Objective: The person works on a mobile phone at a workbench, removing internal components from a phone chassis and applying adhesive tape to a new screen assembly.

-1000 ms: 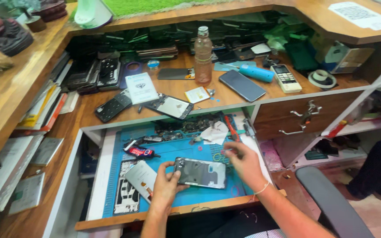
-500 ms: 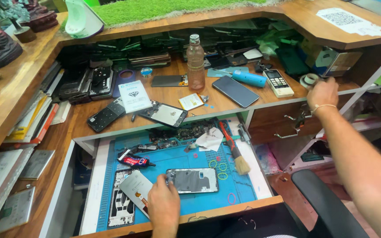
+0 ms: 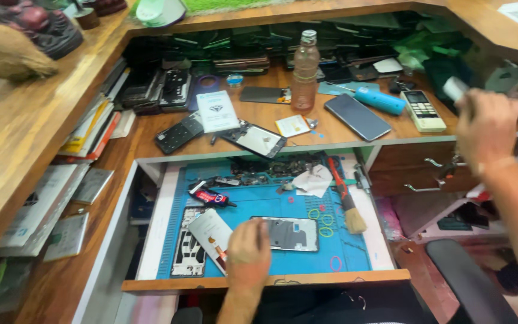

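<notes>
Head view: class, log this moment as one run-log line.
left hand: rests on opened phone | right hand: raised, holds small pale object | surface: blue mat | nearby: brush

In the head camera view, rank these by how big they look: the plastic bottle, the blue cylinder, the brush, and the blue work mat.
1. blue work mat
2. plastic bottle and brush, about alike
3. blue cylinder

Open grey phone body [image 3: 287, 233] lies flat on blue mat [image 3: 259, 204]
</notes>
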